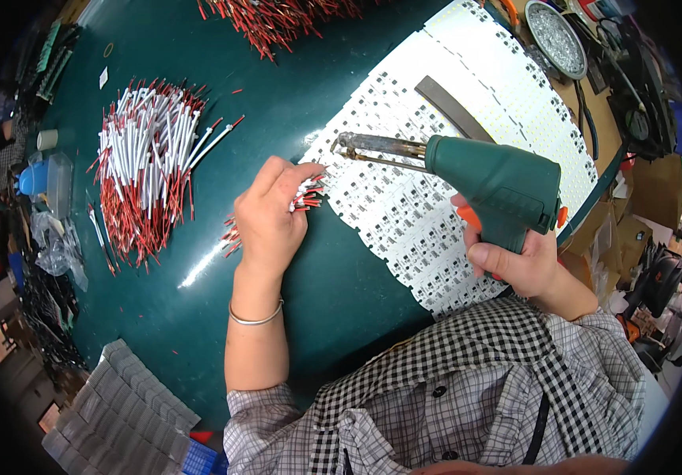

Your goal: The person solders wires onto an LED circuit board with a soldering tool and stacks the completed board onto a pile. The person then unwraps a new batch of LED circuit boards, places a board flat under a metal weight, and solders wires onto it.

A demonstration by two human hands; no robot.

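Note:
My left hand (271, 210) is closed around a bundle of short red and white wires (308, 195), their ends sticking out past the fingers at the left edge of the white circuit board panels (392, 229). In my right hand (519, 265) is a green soldering gun (493, 180) with an orange trigger, gripped by its handle. Its metal tip points left and hangs over the boards, just above and to the right of the left fingertips. Whether the tip touches anything I cannot tell. A dark flat strip (453, 107) lies across the panels behind the gun.
A large heap of red and white wires (147, 166) lies on the green table at left, with another red heap (274, 20) at the far edge. A round metal bowl (555, 38) stands far right. Grey stacked blocks (119, 412) sit at the near left.

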